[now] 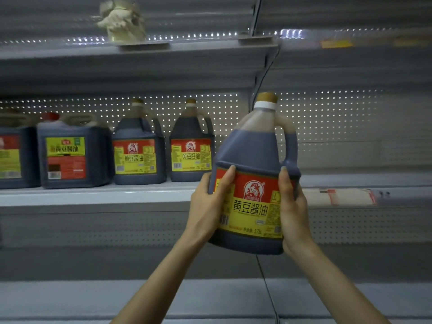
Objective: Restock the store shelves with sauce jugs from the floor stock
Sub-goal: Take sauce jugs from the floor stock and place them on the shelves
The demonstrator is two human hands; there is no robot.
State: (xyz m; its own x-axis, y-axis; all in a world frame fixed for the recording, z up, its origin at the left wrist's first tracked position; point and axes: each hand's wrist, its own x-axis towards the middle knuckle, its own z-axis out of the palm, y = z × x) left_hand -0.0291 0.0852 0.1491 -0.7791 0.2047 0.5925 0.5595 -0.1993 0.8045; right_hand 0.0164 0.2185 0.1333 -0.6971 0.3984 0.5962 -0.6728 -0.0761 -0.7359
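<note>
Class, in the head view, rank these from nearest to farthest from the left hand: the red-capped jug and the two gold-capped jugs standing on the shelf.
1. The right gold-capped jug, just up-left of the left hand gripping the held jug.
2. The left gold-capped jug, next along leftward.
3. The red-capped jug, farthest left.

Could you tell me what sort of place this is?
Probably a grocery store aisle: metal shelves with perforated back panels, labelled sauce jugs lined up facing out, and a label strip on one shelf edge.
</note>
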